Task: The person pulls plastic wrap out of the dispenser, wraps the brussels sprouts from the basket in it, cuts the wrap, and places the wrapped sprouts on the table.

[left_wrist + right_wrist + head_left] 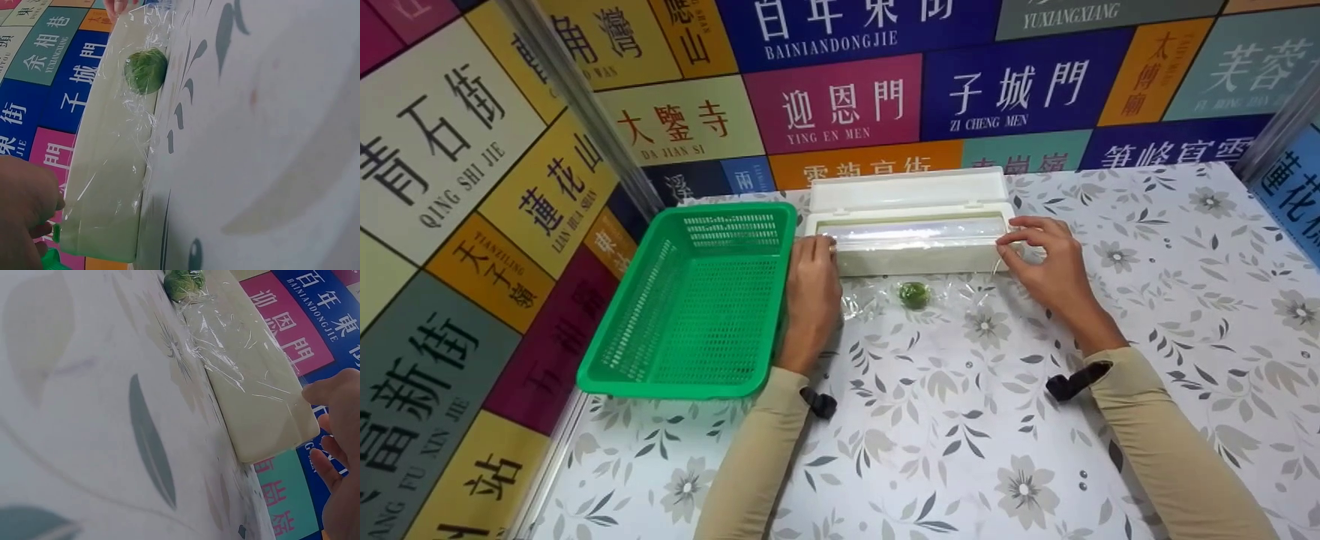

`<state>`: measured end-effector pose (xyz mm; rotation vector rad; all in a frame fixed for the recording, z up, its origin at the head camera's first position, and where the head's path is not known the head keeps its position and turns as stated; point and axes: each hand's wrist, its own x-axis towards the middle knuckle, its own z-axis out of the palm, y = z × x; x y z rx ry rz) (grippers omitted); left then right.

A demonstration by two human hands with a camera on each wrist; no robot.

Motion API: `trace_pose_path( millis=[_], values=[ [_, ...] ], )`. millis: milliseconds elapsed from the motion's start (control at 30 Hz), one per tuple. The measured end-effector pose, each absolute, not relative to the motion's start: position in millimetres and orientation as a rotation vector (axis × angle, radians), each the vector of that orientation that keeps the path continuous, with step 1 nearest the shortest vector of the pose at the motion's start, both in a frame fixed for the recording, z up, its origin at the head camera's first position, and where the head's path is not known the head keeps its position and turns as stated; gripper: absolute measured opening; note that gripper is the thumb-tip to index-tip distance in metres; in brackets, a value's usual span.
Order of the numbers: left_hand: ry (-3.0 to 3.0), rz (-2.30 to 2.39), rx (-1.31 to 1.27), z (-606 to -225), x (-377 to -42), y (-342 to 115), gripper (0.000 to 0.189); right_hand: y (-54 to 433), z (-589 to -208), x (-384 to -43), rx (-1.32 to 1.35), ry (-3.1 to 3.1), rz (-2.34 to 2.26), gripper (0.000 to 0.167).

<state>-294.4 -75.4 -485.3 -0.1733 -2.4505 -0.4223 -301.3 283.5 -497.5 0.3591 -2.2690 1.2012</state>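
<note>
A white cling film dispenser box (919, 261) stands at the back of the table, its lid raised. Clear cling film (107, 174) hangs from it over the front wall onto the table. On the film lies a small green leafy head like a Brussels sprout (914, 295), with film bunched round it in the wrist views. My left hand (813, 285) pinches the film's edge at the box's left end; its fingertips are partly hidden. At the right end my right hand (1054, 262) holds the other edge, its thumb (315, 391) on the film at the box's rim.
A green plastic basket (686, 391) with perforated walls stands close to my left hand and the box. The table has a floral cloth (945, 450). Printed wall panels (840, 105) rise behind and to the left. A dark wrist camera (1069, 386) sits on each sleeve.
</note>
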Motion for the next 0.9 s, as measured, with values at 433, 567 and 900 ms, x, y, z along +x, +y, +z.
trace_pose_path(
  millis=[433, 567, 900],
  values=[
    [-2.423, -0.455, -0.183, -487.7, -296.9, -79.4, 0.015, 286.8, -498.9, -300.6, 0.364, -2.303, 1.232, 0.008],
    [-2.442, -0.393, -0.149, -487.3, -298.4, -78.3, 0.013, 288.4, -498.5, -299.0, 0.372, -2.304, 1.249, 0.008],
    [-2.394, -0.459, -0.191, -492.1, -298.9, -81.1, 0.022, 283.7, -484.8, -285.8, 0.348, -2.305, 1.292, 0.008]
  ],
)
